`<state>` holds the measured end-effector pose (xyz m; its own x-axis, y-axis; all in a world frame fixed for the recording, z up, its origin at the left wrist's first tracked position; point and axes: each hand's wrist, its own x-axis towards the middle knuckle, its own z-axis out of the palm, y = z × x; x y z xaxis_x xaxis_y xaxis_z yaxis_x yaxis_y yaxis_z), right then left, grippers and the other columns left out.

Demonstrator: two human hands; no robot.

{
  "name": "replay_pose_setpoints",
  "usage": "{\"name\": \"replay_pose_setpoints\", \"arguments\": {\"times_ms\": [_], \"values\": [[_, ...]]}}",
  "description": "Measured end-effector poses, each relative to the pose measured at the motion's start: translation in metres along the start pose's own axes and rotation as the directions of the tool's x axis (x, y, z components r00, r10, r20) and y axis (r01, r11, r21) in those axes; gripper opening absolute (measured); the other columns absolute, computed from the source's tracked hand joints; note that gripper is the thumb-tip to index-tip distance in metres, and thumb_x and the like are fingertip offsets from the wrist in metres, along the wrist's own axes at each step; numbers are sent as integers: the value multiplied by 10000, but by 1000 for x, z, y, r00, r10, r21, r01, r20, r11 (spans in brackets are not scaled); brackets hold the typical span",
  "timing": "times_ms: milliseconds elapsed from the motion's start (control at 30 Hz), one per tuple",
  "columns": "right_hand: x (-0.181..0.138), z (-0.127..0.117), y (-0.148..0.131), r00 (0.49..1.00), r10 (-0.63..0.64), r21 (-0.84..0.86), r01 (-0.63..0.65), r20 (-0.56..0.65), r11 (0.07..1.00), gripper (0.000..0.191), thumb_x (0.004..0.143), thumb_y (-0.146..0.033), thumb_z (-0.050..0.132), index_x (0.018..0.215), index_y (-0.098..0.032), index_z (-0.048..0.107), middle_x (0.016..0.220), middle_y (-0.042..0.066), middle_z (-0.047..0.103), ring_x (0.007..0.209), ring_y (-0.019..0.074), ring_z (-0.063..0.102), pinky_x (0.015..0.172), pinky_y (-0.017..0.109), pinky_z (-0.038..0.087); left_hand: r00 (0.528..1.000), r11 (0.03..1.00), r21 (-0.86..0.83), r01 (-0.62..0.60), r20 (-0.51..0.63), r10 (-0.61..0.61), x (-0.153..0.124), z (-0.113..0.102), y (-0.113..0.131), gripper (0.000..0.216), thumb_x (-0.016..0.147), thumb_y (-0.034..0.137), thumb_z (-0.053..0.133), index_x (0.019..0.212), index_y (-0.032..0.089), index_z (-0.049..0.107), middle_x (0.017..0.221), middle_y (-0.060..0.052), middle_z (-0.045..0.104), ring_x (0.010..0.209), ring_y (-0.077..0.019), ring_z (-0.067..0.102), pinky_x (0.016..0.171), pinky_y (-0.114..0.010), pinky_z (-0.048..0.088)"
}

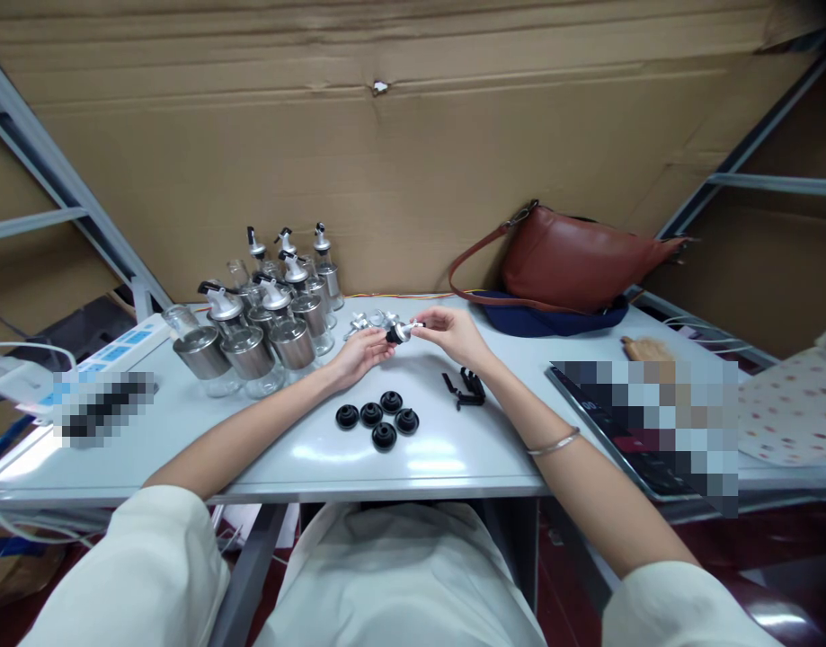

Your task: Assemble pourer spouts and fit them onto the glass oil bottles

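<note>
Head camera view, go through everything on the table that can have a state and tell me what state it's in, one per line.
Left hand: closed on the pourer spout.
Right hand: fingertips pinching the same pourer spout.
Pourer spout: held above the table between both hands.
Glass bottles: upright, most capped with pourers.
Black stoppers: five loose, lying in a cluster.
Black clips: loose, in a small pile.
Brown bag: lying on its side.

I count five black caps on my bench, roughly ten bottles, though they overlap, one spout in my fingers, one bag, one power strip.
</note>
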<state>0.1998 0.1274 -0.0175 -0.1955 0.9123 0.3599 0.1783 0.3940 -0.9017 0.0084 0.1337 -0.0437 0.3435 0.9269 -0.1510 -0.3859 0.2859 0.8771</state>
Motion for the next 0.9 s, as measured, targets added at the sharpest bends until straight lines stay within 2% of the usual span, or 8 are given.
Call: {"name": "replay_pose_setpoints", "arguments": {"times_ms": [200, 400, 567, 767, 900], "values": [[0, -2, -3, 995, -98, -154, 99, 17, 983, 190, 661, -301, 710, 778, -153, 690, 818, 62, 730, 703, 174, 644, 704, 310, 508, 999, 1000, -21, 5, 46, -4, -2, 1, 2, 117, 820, 86, 542, 842, 62, 654, 751, -92, 704, 673, -125, 648, 717, -250, 503], [-2, -3, -4, 988, -149, -244, 154, 37, 958, 139, 701, -268, 696, 797, -168, 711, 849, 56, 737, 777, 186, 657, 755, 317, 518, 1000, 999, -30, 19, 25, -18, -4, 2, 3, 102, 806, 69, 564, 833, 63, 662, 751, -90, 713, 654, -121, 652, 691, -239, 524], [-2, -4, -6, 982, -182, -296, 187, 47, 936, 108, 706, -244, 695, 781, -167, 710, 818, 54, 736, 748, 182, 657, 737, 311, 519, 1000, 999, -32, 8, -5, -8, -3, 1, 1, 83, 795, 34, 583, 829, 75, 645, 743, -83, 710, 657, -119, 664, 682, -229, 534], [-2, -7, -7, 979, -186, -331, 202, 80, 922, 105, 709, -264, 704, 761, -173, 712, 784, 46, 732, 723, 178, 649, 739, 310, 510, 1000, 1000, -22, 14, -9, -14, -4, 2, 2, 88, 783, 10, 609, 821, 68, 663, 720, -69, 699, 638, -101, 657, 656, -201, 532], [-2, -9, -5, 980, -178, -346, 198, 89, 917, 171, 716, -336, 711, 775, -176, 724, 773, 47, 727, 711, 180, 640, 734, 312, 501, 1000, 1000, -14, 20, 9, -19, -5, 3, 4, 96, 767, -5, 625, 812, 65, 674, 714, -60, 697, 629, -100, 660, 641, -193, 529]]}}
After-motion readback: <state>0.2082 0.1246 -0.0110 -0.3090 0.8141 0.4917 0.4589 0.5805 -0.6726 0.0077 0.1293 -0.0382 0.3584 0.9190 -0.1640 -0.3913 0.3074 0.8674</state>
